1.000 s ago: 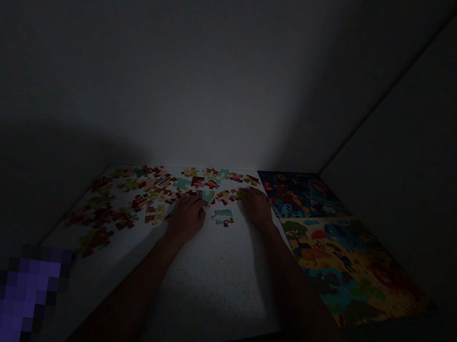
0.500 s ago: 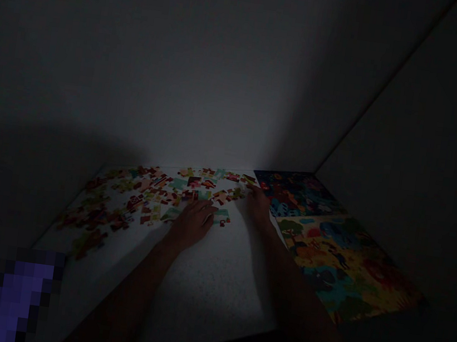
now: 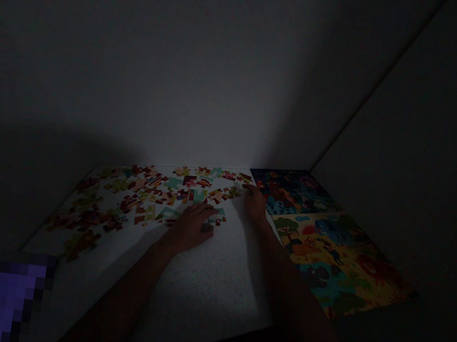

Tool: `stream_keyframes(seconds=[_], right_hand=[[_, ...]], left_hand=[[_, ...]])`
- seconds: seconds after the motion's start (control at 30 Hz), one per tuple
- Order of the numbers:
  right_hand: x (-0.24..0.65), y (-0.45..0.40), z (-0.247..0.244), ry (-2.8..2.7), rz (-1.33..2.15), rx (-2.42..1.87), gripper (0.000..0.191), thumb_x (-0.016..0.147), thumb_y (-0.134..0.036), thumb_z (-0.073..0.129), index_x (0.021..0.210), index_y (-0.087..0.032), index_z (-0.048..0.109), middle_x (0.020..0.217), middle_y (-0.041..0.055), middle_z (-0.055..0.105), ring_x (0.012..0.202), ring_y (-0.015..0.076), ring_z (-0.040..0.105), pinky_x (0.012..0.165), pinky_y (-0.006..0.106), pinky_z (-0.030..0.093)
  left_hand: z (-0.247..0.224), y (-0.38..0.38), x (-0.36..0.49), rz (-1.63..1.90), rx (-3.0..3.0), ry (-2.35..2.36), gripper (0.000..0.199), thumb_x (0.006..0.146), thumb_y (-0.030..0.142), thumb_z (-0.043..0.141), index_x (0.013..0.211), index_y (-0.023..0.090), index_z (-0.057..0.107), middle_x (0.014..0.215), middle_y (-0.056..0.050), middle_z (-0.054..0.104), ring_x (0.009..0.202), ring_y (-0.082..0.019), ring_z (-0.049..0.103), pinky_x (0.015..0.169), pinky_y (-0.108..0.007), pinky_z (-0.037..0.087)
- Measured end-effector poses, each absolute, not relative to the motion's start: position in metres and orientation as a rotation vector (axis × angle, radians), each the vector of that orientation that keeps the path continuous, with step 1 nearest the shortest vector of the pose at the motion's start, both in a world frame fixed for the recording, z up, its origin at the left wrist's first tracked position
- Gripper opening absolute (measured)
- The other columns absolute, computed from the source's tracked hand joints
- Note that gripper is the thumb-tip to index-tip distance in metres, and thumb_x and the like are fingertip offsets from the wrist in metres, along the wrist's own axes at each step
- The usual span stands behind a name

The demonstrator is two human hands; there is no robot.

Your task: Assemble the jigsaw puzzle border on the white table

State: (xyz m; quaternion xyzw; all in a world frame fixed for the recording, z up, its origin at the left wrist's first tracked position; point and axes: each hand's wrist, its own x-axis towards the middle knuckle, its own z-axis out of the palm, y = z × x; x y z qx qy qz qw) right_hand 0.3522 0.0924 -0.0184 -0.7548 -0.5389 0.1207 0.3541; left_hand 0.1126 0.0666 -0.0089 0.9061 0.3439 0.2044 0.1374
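My left hand (image 3: 192, 226) reaches over the white tabletop with its thumb spread from its fingers. A pale teal puzzle piece (image 3: 219, 217) lies by its fingertips, partly covered by them. Farther right, my right hand (image 3: 255, 201) rests low at the table's back, its index finger stretched leftward; the other fingers are dim and partly hidden. Just beyond that finger is a dark greenish puzzle piece (image 3: 245, 178), and a green-brown piece (image 3: 233, 192) lies to its left. I see nothing held in either hand.
Many loose puzzle pieces (image 3: 134, 203) spread across the table's left and back. On the right lie a dark-coloured picture (image 3: 299, 194) and a yellow animal picture (image 3: 336, 264). A wall (image 3: 188, 93) rises behind the table (image 3: 212, 298). The light is very dim.
My left thumb has moved away from the fingers, widening the gap between them. My right hand stays nearly in place. The whole view has shifted slightly.
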Motion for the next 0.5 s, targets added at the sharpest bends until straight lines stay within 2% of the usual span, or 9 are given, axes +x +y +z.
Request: stream_keyframes(seconds=[0.17,0.37,0.5], right_hand=[[0.3525,0.0928,-0.0191,-1.392,0.32,-1.955,0.052,0.08,-0.008,0.038,0.122,-0.02,0.066,0.129,0.0092,0.063,0.12,0.0222,0.057,0.104,0.033,0.04],[0.351,0.0906,-0.0178,-1.49,0.262,-1.985,0.051,0.082,-0.008,0.039,0.123,-0.023,0.064,0.131,0.0069,0.063,0.122,0.0202,0.056,0.105,0.035,0.039],[0.3487,0.09,-0.019,-1.652,0.161,-2.017,0.041,0.09,-0.022,0.046,0.126,-0.025,0.063,0.136,0.007,0.06,0.126,0.025,0.053,0.106,0.043,0.038]], left_hand=[[-0.0104,0.0682,0.1131,0.63,2.598,1.038,0.053,0.08,0.006,0.048,0.13,0.023,0.057,0.13,-0.007,0.061,0.124,-0.023,0.054,0.108,-0.044,0.043],[-0.0139,0.071,0.1146,0.677,2.589,1.041,0.044,0.086,0.009,0.046,0.125,0.024,0.061,0.126,-0.006,0.064,0.121,-0.022,0.056,0.108,-0.044,0.044],[-0.0148,0.0718,0.1147,0.681,2.608,1.017,0.039,0.088,0.012,0.048,0.123,0.024,0.062,0.125,-0.006,0.064,0.119,-0.022,0.057,0.106,-0.044,0.045]])
